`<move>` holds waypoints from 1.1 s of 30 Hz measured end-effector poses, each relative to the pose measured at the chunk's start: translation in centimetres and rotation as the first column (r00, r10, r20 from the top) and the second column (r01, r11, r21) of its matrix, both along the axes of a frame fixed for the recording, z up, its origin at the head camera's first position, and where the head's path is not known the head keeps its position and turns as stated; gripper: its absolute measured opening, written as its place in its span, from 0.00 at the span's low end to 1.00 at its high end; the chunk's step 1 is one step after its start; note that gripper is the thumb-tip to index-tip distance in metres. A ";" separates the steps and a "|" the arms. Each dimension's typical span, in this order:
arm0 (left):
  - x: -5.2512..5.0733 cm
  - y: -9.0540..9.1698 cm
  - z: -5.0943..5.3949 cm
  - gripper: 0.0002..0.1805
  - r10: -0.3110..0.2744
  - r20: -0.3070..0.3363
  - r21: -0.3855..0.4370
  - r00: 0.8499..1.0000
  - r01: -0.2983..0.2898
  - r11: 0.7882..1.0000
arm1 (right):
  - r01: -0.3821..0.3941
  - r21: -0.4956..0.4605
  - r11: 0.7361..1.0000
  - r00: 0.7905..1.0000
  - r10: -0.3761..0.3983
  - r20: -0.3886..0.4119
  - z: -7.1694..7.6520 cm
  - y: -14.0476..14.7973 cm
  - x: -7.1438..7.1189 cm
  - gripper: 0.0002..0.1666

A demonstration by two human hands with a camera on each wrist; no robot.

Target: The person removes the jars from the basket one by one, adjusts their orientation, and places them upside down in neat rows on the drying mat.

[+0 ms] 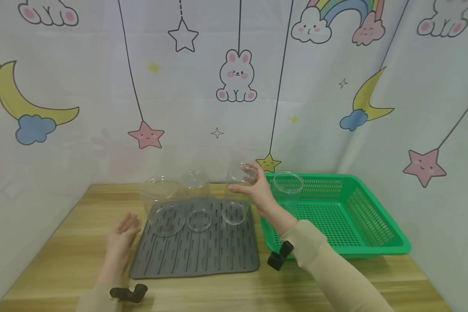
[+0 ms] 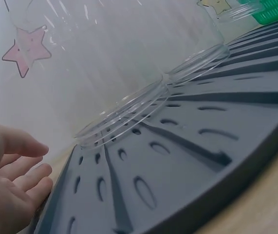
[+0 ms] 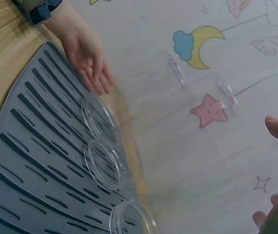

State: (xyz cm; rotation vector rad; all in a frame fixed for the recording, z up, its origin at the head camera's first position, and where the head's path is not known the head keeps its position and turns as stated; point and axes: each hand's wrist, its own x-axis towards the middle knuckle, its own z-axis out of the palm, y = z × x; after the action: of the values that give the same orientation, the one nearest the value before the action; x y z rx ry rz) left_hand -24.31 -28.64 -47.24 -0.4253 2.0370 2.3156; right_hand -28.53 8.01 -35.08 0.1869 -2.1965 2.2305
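Observation:
Three clear plastic cups stand in a row on a grey ridged drying mat. The widest cup is at the left, a narrower cup in the middle, and another narrow cup at the right. My right hand grips that right cup near its top, thumb in front and fingers behind. Beside the mat's left edge, my left hand is held with fingers loosely extended, apart from the widest cup. The transparent walls make exact contact hard to see in the right wrist view.
A green plastic basket with slotted sides stands right of the mat. Inside it, at the left end, is one more clear cup. The wooden table meets a patterned curtain at the back.

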 end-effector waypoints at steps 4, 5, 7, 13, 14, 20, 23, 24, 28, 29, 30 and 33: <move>0.1 0.0 -0.4 0.39 -0.051 -0.019 -0.008 0.998 0.051 0.999 | 0.002 0.028 1.000 1.000 -0.002 0.010 -0.4 -0.2 -0.3 0.49; 0.0 0.0 -0.5 0.39 -0.065 -0.024 -0.010 0.998 0.065 0.998 | 0.005 0.036 0.999 1.000 -0.005 0.014 -0.4 -0.2 -0.4 0.49; 0.0 0.0 -0.7 0.39 -0.091 -0.032 -0.020 0.995 0.091 0.996 | 0.009 0.055 0.998 1.000 -0.010 0.017 -0.6 -0.3 -0.5 0.49; -0.3 0.5 -1.0 0.41 -0.130 -0.062 -0.056 0.990 0.127 0.990 | 0.015 0.075 0.997 0.999 -0.017 0.029 -1.0 -0.6 -0.7 0.50; -0.3 0.6 -1.0 0.41 -0.132 -0.064 -0.058 0.989 0.129 0.990 | 0.015 0.076 0.997 0.999 -0.017 0.031 -1.0 -0.6 -0.7 0.50; -0.5 0.9 -1.2 0.42 -0.129 -0.059 -0.036 0.990 0.127 0.991 | 0.012 0.081 0.997 1.000 -0.014 0.028 -1.1 -0.9 -0.8 0.51; -0.6 0.9 -1.3 0.43 -0.127 -0.060 -0.027 0.990 0.125 0.992 | 0.001 0.084 0.996 1.000 -0.004 0.031 -1.3 -1.0 -0.8 0.51; -0.6 0.9 -1.4 0.43 -0.126 -0.059 -0.026 0.990 0.125 0.992 | -0.003 0.088 0.996 1.000 0.001 0.030 -1.4 -1.1 -0.8 0.51; -0.6 0.8 -1.4 0.44 -0.128 -0.059 -0.022 0.990 0.127 0.992 | -0.013 0.103 0.995 0.999 0.009 0.036 -1.6 -1.2 -0.9 0.52; -0.6 0.8 -1.5 0.44 -0.127 -0.060 -0.019 0.990 0.126 0.992 | -0.013 0.109 0.994 0.999 0.009 0.037 -1.6 -1.2 -0.8 0.52; -0.6 0.8 -1.5 0.44 -0.126 -0.059 -0.018 0.990 0.126 0.992 | -0.014 0.112 0.994 0.999 0.010 0.036 -1.7 -1.2 -0.8 0.52; -0.6 0.9 -1.4 0.44 -0.119 -0.057 -0.019 0.991 0.118 0.993 | -0.017 0.114 0.993 0.999 0.013 0.033 -1.7 -1.2 -0.8 0.53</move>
State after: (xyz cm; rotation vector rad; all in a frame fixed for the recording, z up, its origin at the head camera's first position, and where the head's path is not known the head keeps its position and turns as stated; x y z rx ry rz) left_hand -24.89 -27.79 -48.68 -0.2334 2.0454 2.2701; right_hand -29.34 6.84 -36.76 0.1697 -2.3493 2.1303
